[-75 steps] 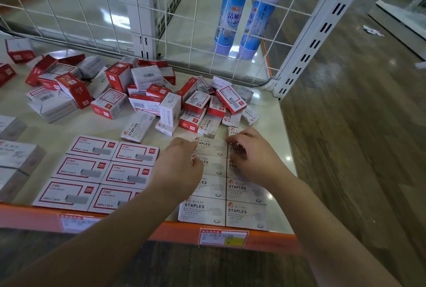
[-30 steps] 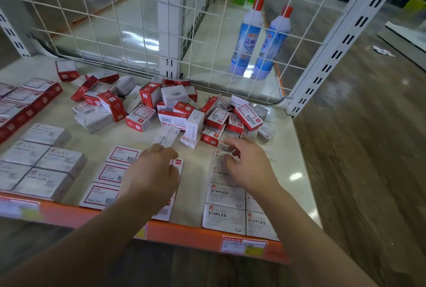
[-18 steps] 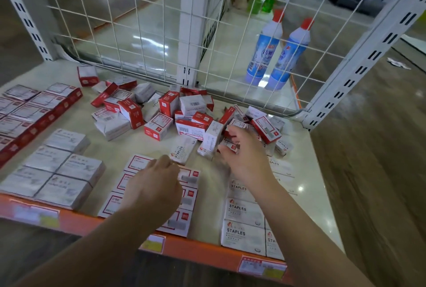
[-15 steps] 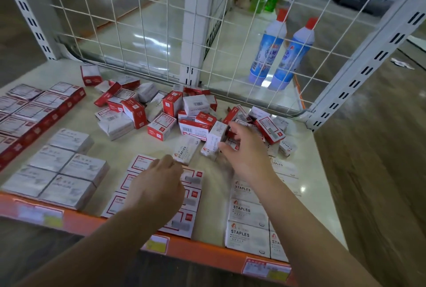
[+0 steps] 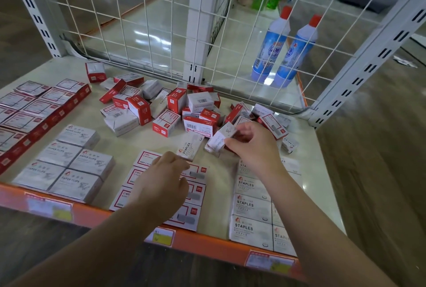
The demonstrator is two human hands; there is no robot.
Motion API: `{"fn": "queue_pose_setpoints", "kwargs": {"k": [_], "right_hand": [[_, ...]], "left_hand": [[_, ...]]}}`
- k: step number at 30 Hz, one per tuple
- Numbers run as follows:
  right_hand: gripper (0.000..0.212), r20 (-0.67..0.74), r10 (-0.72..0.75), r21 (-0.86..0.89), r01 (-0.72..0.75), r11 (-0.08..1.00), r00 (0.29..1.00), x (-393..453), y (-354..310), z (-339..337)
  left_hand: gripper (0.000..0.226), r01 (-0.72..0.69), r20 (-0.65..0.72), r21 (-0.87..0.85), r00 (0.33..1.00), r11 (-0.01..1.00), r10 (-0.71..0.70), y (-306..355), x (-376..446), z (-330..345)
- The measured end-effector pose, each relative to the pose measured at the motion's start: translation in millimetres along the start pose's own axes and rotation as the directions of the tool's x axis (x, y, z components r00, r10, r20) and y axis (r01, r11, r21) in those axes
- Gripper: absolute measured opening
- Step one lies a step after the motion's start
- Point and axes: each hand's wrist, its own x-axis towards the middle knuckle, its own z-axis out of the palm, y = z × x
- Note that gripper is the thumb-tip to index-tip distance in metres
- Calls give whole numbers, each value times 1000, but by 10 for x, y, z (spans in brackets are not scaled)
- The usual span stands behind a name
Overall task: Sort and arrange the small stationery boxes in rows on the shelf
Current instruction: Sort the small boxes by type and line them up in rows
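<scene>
A loose pile of small red-and-white stationery boxes (image 5: 184, 114) lies at the back of the shelf (image 5: 129, 148). My right hand (image 5: 251, 146) pinches a white box (image 5: 220, 138) at the pile's front edge. My left hand (image 5: 161, 183) hovers with curled fingers over the red-bordered staple boxes (image 5: 196, 192) laid in rows; it holds nothing I can see. One grey STAPLES box (image 5: 190, 147) lies loose just beyond its knuckles. Rows of grey STAPLES boxes (image 5: 250, 208) sit under my right forearm.
Grey paper-clip boxes (image 5: 66, 167) form a block at the front left, red boxes (image 5: 34, 111) in rows at the far left. A white wire grid (image 5: 147, 17) closes the back. Two blue bottles (image 5: 283, 47) stand behind it. An orange rail (image 5: 207, 244) edges the front.
My right hand went from the STAPLES rows up to the pile and took hold of a white box. My left hand stayed over the red-bordered rows. The camera moved left.
</scene>
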Motion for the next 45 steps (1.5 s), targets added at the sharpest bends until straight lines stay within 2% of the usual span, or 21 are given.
{"fn": "queue_pose_setpoints", "kwargs": {"k": [4,10,15,22,25,28,30,33,37,41,45], "right_hand": [[24,-8,78,204,-75,976,997,-148,7,-144],[14,36,210,388,-207,898,977,-367,86,-302],[20,116,226,392,-254,884,967,-504,124,-367],[19,118,214,331,-242,912,970,-568,209,-414],[14,148,154,288,-192,938,977,-579,244,-488],[30,217,58,239,-110,965,974,-599,254,-541],[33,233,45,221,-98,970,971,-612,253,-545],[30,247,55,226,-113,967,968,-611,255,-530],[12,236,102,279,-168,945,966,-612,278,-523],[25,276,136,264,-211,941,951,-608,304,-508],[10,294,147,273,-231,934,944,-593,294,-485]], "left_hand": [[39,31,-30,-122,999,992,-35,60,-83,1],[58,-11,-68,-150,998,989,1,335,-110,20],[50,-47,-117,-172,993,984,27,574,-114,43],[34,-90,-136,-226,989,970,60,603,-116,95],[28,-48,-81,-336,996,941,21,578,-109,111],[21,24,-5,-491,1000,871,-31,559,-89,100],[14,52,25,-547,999,836,-46,543,-77,81],[16,77,34,-595,997,800,-71,518,-55,73],[24,70,44,-579,998,812,-54,484,-44,84],[29,-2,-5,-521,1000,854,-1,465,-64,117],[34,-58,-60,-447,998,893,35,488,-105,107]]}}
